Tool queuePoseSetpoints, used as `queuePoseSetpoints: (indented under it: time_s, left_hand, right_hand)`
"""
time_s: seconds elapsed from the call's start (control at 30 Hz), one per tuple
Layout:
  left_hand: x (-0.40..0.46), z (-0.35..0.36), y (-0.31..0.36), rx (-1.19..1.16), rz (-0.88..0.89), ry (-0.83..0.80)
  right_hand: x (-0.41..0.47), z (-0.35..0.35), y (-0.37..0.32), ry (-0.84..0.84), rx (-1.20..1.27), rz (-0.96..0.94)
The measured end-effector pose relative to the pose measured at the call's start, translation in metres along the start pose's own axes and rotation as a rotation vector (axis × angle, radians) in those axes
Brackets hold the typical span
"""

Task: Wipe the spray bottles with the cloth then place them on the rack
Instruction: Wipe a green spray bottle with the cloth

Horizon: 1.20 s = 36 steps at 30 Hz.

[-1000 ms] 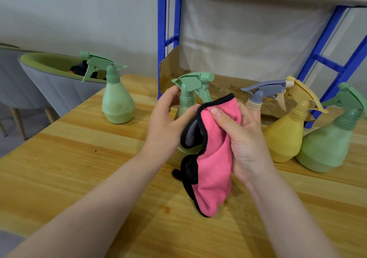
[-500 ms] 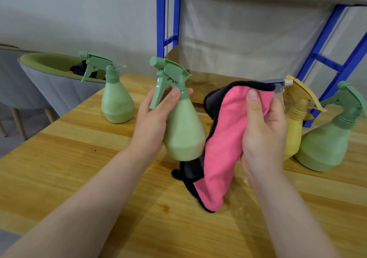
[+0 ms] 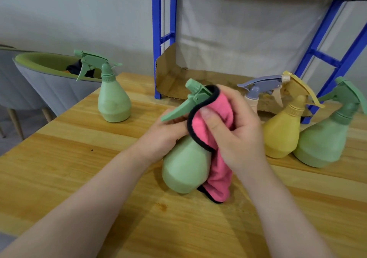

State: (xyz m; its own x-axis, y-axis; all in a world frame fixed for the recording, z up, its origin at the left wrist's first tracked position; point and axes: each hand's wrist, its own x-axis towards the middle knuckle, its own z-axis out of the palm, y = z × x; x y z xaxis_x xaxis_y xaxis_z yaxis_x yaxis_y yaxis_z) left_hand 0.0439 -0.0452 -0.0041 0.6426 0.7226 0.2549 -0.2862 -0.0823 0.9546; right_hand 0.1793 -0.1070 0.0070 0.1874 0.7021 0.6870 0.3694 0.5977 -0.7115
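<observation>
Green spray bottle (image 3: pixel 185 166), pale, pear-shaped, tilted with its trigger head leaning up and away to the left; held above the table (image 3: pixel 59 158) between both hands, its base just over the wood. Left hand (image 3: pixel 162 136): fingers curled round the bottle's neck just under the trigger lever, gripping it. Right hand (image 3: pixel 236 130): fingers and thumb curled over a pink cloth (image 3: pixel 216 158) with black edging, pressing it against the bottle's neck and right shoulder; the cloth wraps the back of the spray head and hangs down the bottle's right side to the table. Behind the right hand, partly hidden by it: one pale bottle (image 3: pixel 252 100) with a grey-blue trigger head, body mostly covered. Just right of the grip: yellow bottle (image 3: pixel 282 136), upright, and touching or nearly touching it, a darker green bottle (image 3: pixel 325 140) leaning at the frame's edge. Well to the left of the grip: second pale green bottle (image 3: pixel 114 102), upright, standing alone. Beyond the grip, at the table's far edge: blue metal rack (image 3: pixel 156 39), its lower shelf lined with brown cardboard (image 3: pixel 178 75), and a white sheet behind. Far left, off the table: grey chair (image 3: pixel 49 83) with green inner lining, dark things inside.
</observation>
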Motion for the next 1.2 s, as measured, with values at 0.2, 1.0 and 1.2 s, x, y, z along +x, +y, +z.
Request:
queuePoseSetpoints:
  time_s: [0.2,1.0,1.2]
  left_hand:
    - [0.004,0.008,-0.002,0.245,0.068,0.072]
    - [0.008,0.006,-0.016,-0.047,0.196,0.247]
    - [0.011,0.006,-0.017,-0.025,0.169,0.210]
  right_hand:
    - [-0.004,0.002,0.005,0.156,-0.309,-0.038]
    - [-0.004,0.006,0.033,0.016,0.328,0.332]
    - [-0.002,0.004,0.022,0.084,-0.050,0.250]
